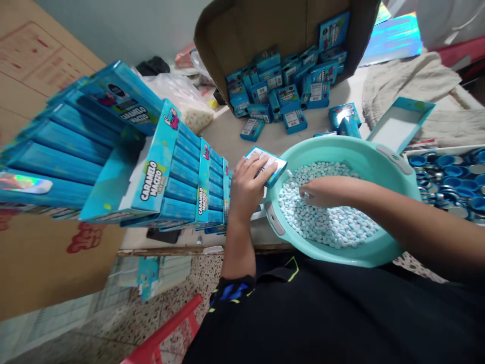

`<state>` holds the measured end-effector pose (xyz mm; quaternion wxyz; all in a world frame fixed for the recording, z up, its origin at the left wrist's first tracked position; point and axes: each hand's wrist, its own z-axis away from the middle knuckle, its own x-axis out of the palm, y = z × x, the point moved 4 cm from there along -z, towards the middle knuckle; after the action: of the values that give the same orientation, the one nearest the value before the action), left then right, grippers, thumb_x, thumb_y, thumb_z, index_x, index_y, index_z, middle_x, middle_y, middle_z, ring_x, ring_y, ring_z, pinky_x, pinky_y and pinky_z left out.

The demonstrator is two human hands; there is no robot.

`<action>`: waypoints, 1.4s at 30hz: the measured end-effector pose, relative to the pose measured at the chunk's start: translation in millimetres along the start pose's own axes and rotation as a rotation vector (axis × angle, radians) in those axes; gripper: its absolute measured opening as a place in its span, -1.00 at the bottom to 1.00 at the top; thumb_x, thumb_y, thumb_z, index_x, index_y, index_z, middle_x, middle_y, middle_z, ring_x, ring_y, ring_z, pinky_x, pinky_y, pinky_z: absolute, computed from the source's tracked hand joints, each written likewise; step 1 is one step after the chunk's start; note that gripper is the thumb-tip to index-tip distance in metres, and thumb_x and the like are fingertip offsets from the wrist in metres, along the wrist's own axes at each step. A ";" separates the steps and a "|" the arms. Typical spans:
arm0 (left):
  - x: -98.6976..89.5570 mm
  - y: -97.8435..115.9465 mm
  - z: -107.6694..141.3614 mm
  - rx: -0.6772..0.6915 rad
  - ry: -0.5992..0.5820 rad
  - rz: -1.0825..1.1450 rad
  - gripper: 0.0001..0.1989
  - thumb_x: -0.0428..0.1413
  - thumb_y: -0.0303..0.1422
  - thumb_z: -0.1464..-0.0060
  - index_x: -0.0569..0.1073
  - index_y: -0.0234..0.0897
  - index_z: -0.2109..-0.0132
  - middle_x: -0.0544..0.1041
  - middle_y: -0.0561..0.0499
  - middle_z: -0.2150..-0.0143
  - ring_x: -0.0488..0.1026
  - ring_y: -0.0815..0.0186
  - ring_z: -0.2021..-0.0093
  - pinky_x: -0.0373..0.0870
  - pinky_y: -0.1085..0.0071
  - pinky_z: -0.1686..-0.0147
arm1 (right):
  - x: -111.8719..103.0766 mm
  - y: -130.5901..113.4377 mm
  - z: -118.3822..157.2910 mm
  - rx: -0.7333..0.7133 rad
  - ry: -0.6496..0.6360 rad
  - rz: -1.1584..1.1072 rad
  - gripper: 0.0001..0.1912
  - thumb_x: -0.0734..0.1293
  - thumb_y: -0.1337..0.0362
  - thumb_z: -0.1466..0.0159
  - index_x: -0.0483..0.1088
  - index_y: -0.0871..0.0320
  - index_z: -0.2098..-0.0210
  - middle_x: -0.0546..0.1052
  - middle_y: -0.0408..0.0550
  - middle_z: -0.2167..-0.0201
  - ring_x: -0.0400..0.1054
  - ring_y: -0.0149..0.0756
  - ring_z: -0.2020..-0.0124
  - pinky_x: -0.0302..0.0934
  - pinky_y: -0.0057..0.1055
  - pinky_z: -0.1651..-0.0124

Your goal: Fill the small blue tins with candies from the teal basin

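While my left fingers (253, 165) clasp candy box (279, 169), long axis slanting toward candies (341, 227) in tub (379, 164), nearer right fingers (308, 187) curl there, grip unclear.

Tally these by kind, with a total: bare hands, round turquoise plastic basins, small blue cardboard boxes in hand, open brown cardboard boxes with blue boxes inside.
Bare hands (left hand, right hand): 2
Turquoise basin: 1
Blue box in hand: 1
Open brown box: 1
Total: 5
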<state>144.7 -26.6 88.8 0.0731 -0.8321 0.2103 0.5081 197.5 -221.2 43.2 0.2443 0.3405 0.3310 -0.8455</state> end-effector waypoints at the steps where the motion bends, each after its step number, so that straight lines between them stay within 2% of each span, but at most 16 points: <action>1: 1.5 -0.5 -0.4 -0.006 -0.004 0.013 -0.48 0.01 -0.64 -0.18 0.51 -0.09 -0.18 0.55 -0.04 -0.19 0.40 0.15 -0.29 0.22 -0.03 -0.37 | 0.3 0.3 0.0 -0.001 0.000 -0.001 -0.69 0.22 0.25 -0.37 0.46 0.17 -0.03 0.59 0.11 0.07 0.46 -0.08 0.16 0.15 -0.28 0.29; 6: 5.6 -11.9 2.5 -0.093 0.032 0.042 -0.44 0.05 -0.65 -0.12 0.48 -0.10 -0.20 0.52 -0.07 -0.22 0.38 0.09 -0.31 0.21 -0.07 -0.37 | 0.9 2.0 -0.7 -0.012 0.068 -0.068 -0.72 0.25 0.24 -0.37 0.50 0.08 -0.01 0.61 0.13 0.08 0.48 -0.03 0.16 0.20 -0.22 0.24; 11: 16.1 -27.3 18.4 -0.239 0.123 0.320 -0.51 0.13 -0.54 -0.15 0.43 -0.13 -0.21 0.50 -0.09 -0.21 0.43 0.12 -0.27 0.36 0.04 -0.31 | 3.6 3.2 -2.3 -0.006 0.070 -0.100 -0.73 0.27 0.26 -0.35 0.50 0.05 -0.01 0.61 0.12 0.04 0.49 0.00 0.14 0.25 -0.18 0.21; 13: 24.9 -32.2 29.3 -0.384 0.189 0.424 -0.54 0.21 -0.48 -0.11 0.45 -0.13 -0.16 0.53 -0.11 -0.15 0.48 0.12 -0.20 0.44 0.07 -0.24 | 3.1 1.9 -2.8 -0.016 0.076 -0.083 -0.72 0.26 0.26 -0.36 0.49 0.07 -0.02 0.60 0.13 0.02 0.49 0.00 0.12 0.26 -0.18 0.19; 18: 50.7 -37.8 55.4 -0.867 0.317 0.599 -0.54 0.32 -0.47 0.06 0.44 -0.15 -0.01 0.59 -0.04 0.06 0.59 0.16 0.08 0.60 0.11 0.00 | 4.2 -2.0 -4.8 -0.032 0.021 0.005 -0.67 0.22 0.24 -0.39 0.47 0.20 -0.06 0.57 0.19 0.00 0.48 0.03 0.09 0.23 -0.20 0.20; 20: 51.7 -37.3 59.0 -0.944 0.385 0.580 -0.53 0.31 -0.48 0.07 0.42 -0.17 -0.02 0.58 -0.04 0.04 0.59 0.17 0.07 0.59 0.16 -0.01 | 5.1 -2.6 -5.4 -0.031 0.015 0.019 -0.65 0.21 0.23 -0.40 0.47 0.22 -0.07 0.56 0.21 0.00 0.48 0.04 0.10 0.22 -0.20 0.22; 24: 43.2 -34.4 56.8 -0.811 0.459 0.504 -0.49 0.26 -0.38 -0.06 0.35 -0.19 -0.15 0.49 -0.14 -0.14 0.50 0.16 -0.14 0.51 0.17 -0.16 | 8.0 -2.7 -4.9 -0.012 -0.010 0.022 -0.62 0.20 0.21 -0.41 0.44 0.20 -0.12 0.55 0.20 -0.02 0.47 0.03 0.10 0.22 -0.20 0.22; 30: 31.6 -27.7 59.5 -0.570 0.530 0.370 -0.59 0.05 -0.25 -0.29 0.26 -0.17 -0.23 0.34 -0.20 -0.26 0.33 0.10 -0.32 0.34 0.02 -0.30 | 11.0 -9.5 -3.0 -0.052 -0.027 0.098 -0.52 0.29 0.11 -0.36 0.40 0.25 -0.17 0.52 0.23 -0.02 0.45 0.08 0.05 0.26 -0.15 0.13; 35: 29.7 -27.0 59.4 -0.563 0.593 0.306 -0.61 -0.26 -0.20 -0.40 0.10 -0.11 -0.29 0.25 -0.23 -0.30 0.32 0.14 -0.33 0.41 0.08 -0.24 | 15.4 -12.6 -5.5 -0.068 -0.024 0.124 -0.49 0.34 0.10 -0.31 0.38 0.28 -0.15 0.52 0.24 0.02 0.45 0.09 0.07 0.24 -0.17 0.15; 39: 33.6 -31.1 61.4 -0.515 0.665 0.352 -0.45 -0.53 -0.06 -0.37 -0.05 -0.09 -0.36 0.21 -0.23 -0.35 0.30 0.14 -0.35 0.41 0.10 -0.22 | 18.7 -8.5 -8.3 -0.061 -0.019 0.096 -0.55 0.34 0.09 -0.30 0.40 0.23 -0.08 0.52 0.19 0.07 0.46 0.01 0.16 0.18 -0.26 0.27; 42: 38.6 -37.5 64.6 -0.512 0.669 0.423 -0.29 -0.61 0.12 -0.28 -0.09 -0.07 -0.39 0.20 -0.24 -0.38 0.29 0.08 -0.37 0.38 0.06 -0.22 | 20.2 -5.7 -10.2 -0.066 -0.022 0.082 -0.66 0.36 0.12 -0.28 0.43 0.20 0.04 0.54 0.14 0.14 0.44 -0.05 0.23 0.12 -0.30 0.33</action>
<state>123.2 18.2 21.0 -0.3115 -0.8802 0.2552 0.2513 185.0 -213.9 24.9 0.2935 0.3363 0.3416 -0.8271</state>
